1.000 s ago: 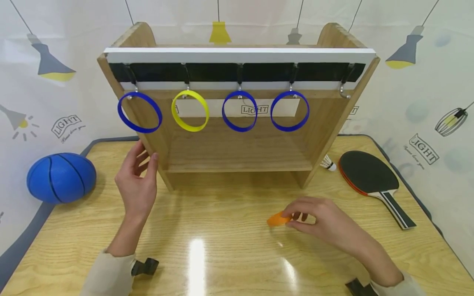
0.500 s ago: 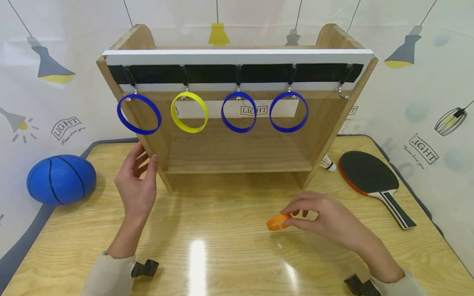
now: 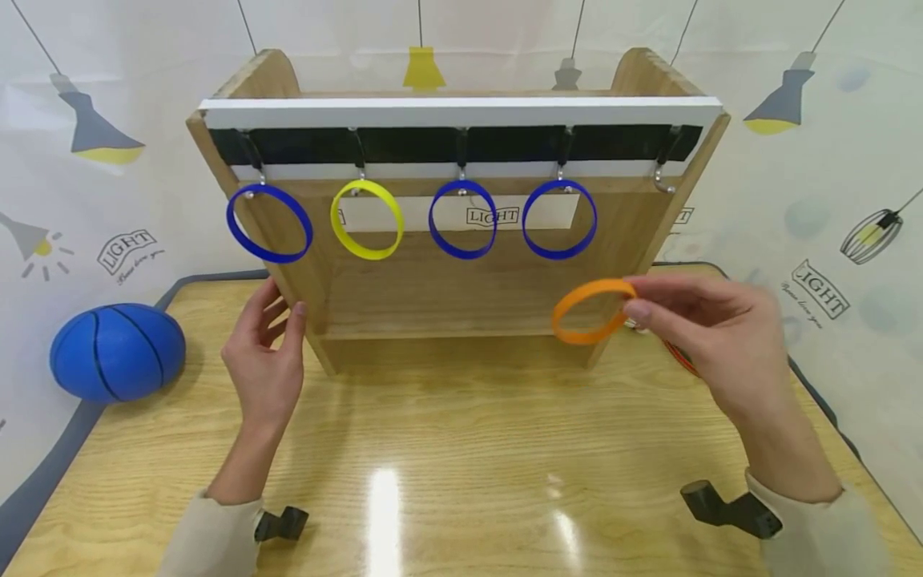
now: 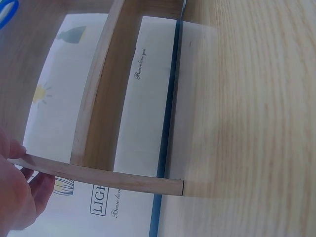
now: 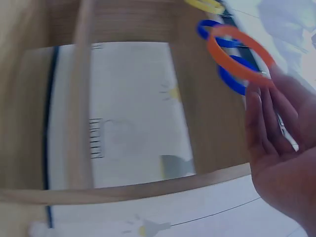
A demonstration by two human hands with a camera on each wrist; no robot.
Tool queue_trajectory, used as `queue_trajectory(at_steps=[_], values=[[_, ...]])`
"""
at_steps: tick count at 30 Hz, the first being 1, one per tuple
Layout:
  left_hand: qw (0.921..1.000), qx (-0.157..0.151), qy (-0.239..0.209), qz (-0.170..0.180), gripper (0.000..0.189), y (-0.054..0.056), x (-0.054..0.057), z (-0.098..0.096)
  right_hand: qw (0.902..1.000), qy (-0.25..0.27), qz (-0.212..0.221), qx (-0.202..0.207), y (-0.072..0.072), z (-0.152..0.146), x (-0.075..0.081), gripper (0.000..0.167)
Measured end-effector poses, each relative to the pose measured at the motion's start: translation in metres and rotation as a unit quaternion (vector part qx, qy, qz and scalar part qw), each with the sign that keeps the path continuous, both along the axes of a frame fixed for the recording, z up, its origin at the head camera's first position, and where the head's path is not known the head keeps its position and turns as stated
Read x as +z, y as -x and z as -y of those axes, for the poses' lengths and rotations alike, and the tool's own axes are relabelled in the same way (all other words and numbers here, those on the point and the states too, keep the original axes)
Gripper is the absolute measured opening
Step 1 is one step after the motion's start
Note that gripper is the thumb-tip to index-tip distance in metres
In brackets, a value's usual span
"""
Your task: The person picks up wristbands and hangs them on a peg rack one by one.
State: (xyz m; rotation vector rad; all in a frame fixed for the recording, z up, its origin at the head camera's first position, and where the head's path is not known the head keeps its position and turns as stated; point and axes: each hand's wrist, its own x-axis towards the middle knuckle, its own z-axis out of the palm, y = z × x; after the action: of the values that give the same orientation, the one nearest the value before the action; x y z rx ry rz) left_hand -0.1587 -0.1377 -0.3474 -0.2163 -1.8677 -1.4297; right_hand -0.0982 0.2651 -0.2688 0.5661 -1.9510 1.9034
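Note:
Between thumb and fingers my right hand (image 3: pixel 721 336) pinches an orange ring (image 3: pixel 594 311), raised in front of the right part of a wooden shelf (image 3: pixel 461 320). The right wrist view shows the orange ring (image 5: pixel 242 57) held at its edge. My left hand (image 3: pixel 267 353) grips the shelf's left side panel, thumb in front and fingers behind; the left wrist view shows that panel edge (image 4: pixel 108 177) in its grasp. Three blue rings (image 3: pixel 463 255) and one yellow ring (image 3: pixel 368 255) hang from hooks along the shelf's top. The rightmost hook (image 3: pixel 663 183) carries no ring.
A blue ball (image 3: pixel 118 353) lies on the table (image 3: pixel 461 449) at the left. Behind my right hand, a red paddle edge (image 3: pixel 678 358) and a shuttlecock (image 3: pixel 633 324) are mostly hidden. A wall sheet with printed lamps (image 3: pixel 108 120) stands behind the shelf.
My right hand has lifted the orange ring off the table, up and rightward toward the shelf, and now covers most of the paddle. The left hand stays on the panel.

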Motion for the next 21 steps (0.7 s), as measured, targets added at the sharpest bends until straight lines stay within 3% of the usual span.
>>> queue_trajectory(at_steps=[4,9,16,21], values=[[1.0,0.0,0.0,-0.003,0.038,0.0,0.0,0.0,0.9924,0.113,-0.02,-0.044,0.01,0.0,0.019,0.029],[1.0,0.0,0.002,-0.004,0.038,0.0,-0.001,0.001,0.9724,0.227,-0.038,-0.042,0.023,-0.001,0.031,0.03],[1.0,0.0,-0.001,-0.004,0.038,0.0,-0.001,0.0,0.9543,0.29,-0.033,-0.065,0.034,-0.003,0.034,0.036],[1.0,0.001,0.005,-0.008,0.038,0.0,0.0,0.0,0.9589,0.273,-0.03,-0.072,0.037,-0.005,0.03,0.037]])
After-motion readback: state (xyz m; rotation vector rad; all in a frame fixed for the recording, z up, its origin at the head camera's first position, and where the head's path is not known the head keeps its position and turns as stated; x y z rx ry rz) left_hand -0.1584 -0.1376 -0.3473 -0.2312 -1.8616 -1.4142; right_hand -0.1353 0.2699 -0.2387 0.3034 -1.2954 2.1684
